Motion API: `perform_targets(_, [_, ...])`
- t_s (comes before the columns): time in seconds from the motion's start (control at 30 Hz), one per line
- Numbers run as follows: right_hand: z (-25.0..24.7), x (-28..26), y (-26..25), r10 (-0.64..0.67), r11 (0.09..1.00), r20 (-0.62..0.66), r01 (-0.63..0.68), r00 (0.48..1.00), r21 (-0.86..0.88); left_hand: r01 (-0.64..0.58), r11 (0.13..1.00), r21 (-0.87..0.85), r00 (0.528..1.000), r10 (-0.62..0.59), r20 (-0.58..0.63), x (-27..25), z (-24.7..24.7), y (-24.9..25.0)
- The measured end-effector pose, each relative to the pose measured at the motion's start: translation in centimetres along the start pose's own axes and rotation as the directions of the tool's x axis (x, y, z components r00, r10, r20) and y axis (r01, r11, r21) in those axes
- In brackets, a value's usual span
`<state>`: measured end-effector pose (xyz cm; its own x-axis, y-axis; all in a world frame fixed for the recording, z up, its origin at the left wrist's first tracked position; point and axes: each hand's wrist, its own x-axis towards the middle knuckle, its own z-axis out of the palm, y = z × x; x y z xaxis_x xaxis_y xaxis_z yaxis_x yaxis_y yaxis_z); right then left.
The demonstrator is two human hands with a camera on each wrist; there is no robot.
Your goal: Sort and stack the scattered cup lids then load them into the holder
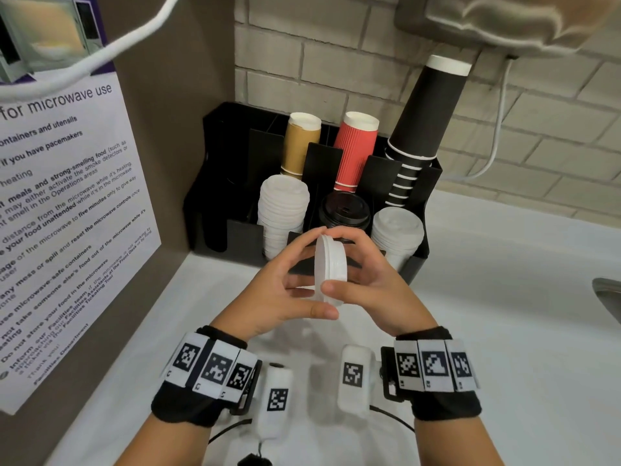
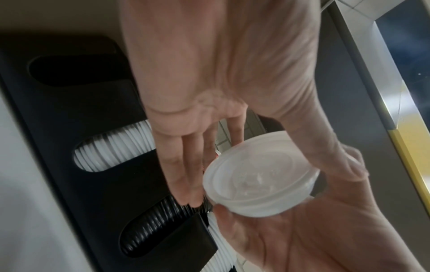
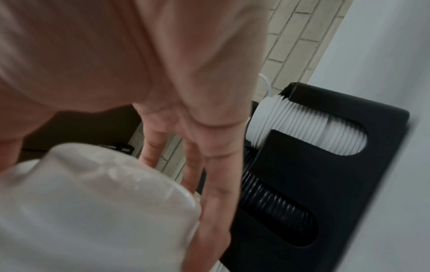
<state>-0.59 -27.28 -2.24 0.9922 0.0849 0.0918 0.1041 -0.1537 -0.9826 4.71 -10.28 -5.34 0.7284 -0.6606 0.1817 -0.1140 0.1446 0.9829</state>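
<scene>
A small stack of translucent white lids [image 1: 331, 267] stands on edge between my two hands, above the white counter and just in front of the black holder [image 1: 235, 230]. My left hand [image 1: 304, 275] grips the lids from the left, thumb below and fingers over the top rim. From the right, my right hand [image 1: 351, 264] grips them the same way. The left wrist view shows the lids [image 2: 258, 185] from their hollow side. In the right wrist view the lids [image 3: 93, 211] fill the lower left. The holder's front slots carry white lids [image 1: 284, 210], black lids [image 1: 344, 211] and more white lids [image 1: 396, 230].
Tan cups [image 1: 300, 142], red cups [image 1: 358, 149] and a tall black cup stack [image 1: 423, 129] fill the holder's back row. A microwave notice [image 1: 67, 196] hangs on the left wall. A sink edge [image 1: 608, 297] shows at the right, and a white cable [image 1: 497, 146] hangs on the brick wall.
</scene>
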Motion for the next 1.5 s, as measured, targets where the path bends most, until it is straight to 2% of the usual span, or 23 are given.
perform_targets(0.1, [-0.5,0.2,-0.5,-0.034,0.999,-0.008,0.034,0.999,-0.041,0.002,0.999,0.055,1.0,-0.003,0.008,0.0,-0.3,-0.3])
perform_targets(0.13, [-1.1,0.4,-0.9,-0.061,0.996,-0.045,0.058,0.997,-0.074,0.003,0.998,0.064,1.0,-0.002,-0.015,0.0,-0.5,-0.3])
perform_targets(0.23, [-5.0,1.6,-2.4,-0.158,0.968,-0.284,0.091,0.946,-0.236,-0.005,0.997,0.074,0.987,0.017,-0.162,-0.1,-1.5,-0.2])
perform_targets(0.33, [-9.8,3.0,-2.8,-0.164,0.907,-0.449,-0.045,0.878,-0.419,-0.026,0.995,0.091,0.957,0.052,-0.284,0.0,-2.3,-0.3])
perform_targets(0.4, [-11.9,4.0,-2.4,-0.113,0.847,-0.481,-0.168,0.87,-0.504,-0.039,0.994,0.103,0.945,0.07,-0.318,0.2,-2.7,-0.4])
perform_targets(0.57, [-12.5,6.0,-0.6,0.013,0.721,-0.426,-0.304,0.904,-0.623,-0.021,0.995,0.101,0.95,0.051,-0.308,0.3,-2.8,-0.9])
perform_targets(0.67, [-11.2,6.6,0.1,0.049,0.602,-0.412,-0.356,0.91,-0.715,-0.008,0.992,0.124,0.953,0.046,-0.301,0.2,-2.8,-1.2])
perform_targets(0.77, [-10.4,6.8,0.4,0.042,0.464,-0.417,-0.388,0.908,-0.796,0.002,0.99,0.141,0.952,0.041,-0.302,0.0,-2.8,-1.2])
perform_targets(0.97, [-10.0,6.7,1.6,-0.056,0.303,-0.43,-0.394,0.901,-0.867,0.023,0.987,0.157,0.954,0.025,-0.299,0.0,-2.2,-0.8])
perform_targets(1.03, [-9.8,6.5,2.4,-0.121,0.278,-0.43,-0.386,0.895,-0.88,0.032,0.986,0.162,0.954,0.018,-0.298,0.0,-2.1,-0.6])
perform_targets(1.17, [-9.6,6.5,3.6,-0.204,0.336,-0.371,-0.291,0.906,-0.896,0.033,0.987,0.159,0.952,0.017,-0.305,-0.2,-2.1,-0.5])
perform_targets(1.23, [-9.6,6.6,3.9,-0.237,0.315,-0.338,-0.257,0.911,-0.914,0.037,0.987,0.157,0.952,0.013,-0.307,-0.3,-2.2,-0.6])
perform_targets(1.33, [-9.2,7.0,4.3,-0.229,0.264,-0.341,-0.279,0.912,-0.923,0.038,0.986,0.16,0.953,0.013,-0.304,-0.3,-2.2,-0.6])
perform_targets(1.5, [-8.9,7.0,4.6,-0.191,0.255,-0.373,-0.321,0.908,-0.912,0.028,0.987,0.161,0.958,0.02,-0.286,-0.1,-1.9,-0.5])
